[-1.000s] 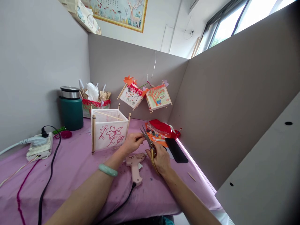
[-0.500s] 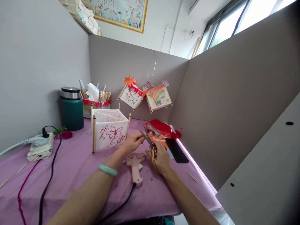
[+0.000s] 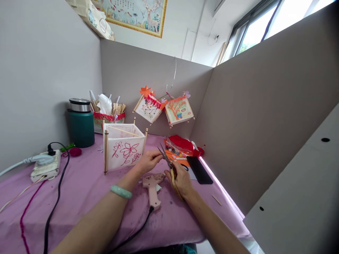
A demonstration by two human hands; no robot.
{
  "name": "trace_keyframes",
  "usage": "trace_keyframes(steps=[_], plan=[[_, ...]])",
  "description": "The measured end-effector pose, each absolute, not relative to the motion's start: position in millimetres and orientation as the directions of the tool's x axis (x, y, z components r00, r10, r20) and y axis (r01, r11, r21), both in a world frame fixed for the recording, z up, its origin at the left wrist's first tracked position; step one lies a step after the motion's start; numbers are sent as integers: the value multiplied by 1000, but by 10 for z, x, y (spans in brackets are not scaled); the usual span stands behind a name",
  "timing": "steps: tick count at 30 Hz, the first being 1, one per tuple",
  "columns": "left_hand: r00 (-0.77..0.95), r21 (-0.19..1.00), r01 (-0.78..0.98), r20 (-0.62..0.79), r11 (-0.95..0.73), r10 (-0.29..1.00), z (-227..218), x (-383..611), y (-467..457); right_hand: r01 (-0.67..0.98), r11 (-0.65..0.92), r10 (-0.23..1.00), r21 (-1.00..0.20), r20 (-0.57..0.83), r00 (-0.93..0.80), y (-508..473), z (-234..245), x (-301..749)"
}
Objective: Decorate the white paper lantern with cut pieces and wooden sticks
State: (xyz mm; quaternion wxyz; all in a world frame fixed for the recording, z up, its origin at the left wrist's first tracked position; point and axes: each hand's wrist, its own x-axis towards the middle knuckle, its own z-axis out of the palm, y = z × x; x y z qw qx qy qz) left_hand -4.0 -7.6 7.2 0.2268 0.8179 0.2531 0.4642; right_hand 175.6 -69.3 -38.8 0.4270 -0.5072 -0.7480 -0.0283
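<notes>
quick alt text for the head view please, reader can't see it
A person's right hand holds gold-handled scissors next to the pinched left hand, above a purple tablecloth. A pink glue gun lies between the forearms; a white fabric box with red flowers stands at left, and two decorated boxes hang behind.

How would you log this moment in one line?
right hand: holding scissors; left hand: pinched nearby, contents unclear; pink glue gun: lying on purple cloth; flowered white box: standing

Scissors point(image 3: 170, 162) with smooth metal blades, glue gun point(image 3: 152, 191) matt plastic, embroidered box point(image 3: 123, 158) soft cloth on wooden posts, flask point(image 3: 81, 129) matt below shiny metal, bench point(image 3: 88, 188) creased cloth.
</notes>
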Motion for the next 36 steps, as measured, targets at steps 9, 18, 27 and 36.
trace_keyframes(steps=[9, 18, 27, 36], plan=[[416, 686, 159, 606, -710, 678, 91, -16, -66, 783, 489, 709, -384, 699, -99, -676, -370, 1773], [438, 768, 75, 547, -636, 713, 120, -23, -85, 774, 473, 726, -421, 684, -72, -678, -389, 1803], [428, 780, 3, 565, -626, 705, 69, -30, -22, 792, 476, 729, -383, 676, -111, -692, -377, 1793], [462, 775, 32, 549, -631, 697, 58, -73, -11, 788, 491, 724, -372, 677, -132, -692, -380, 1800]])
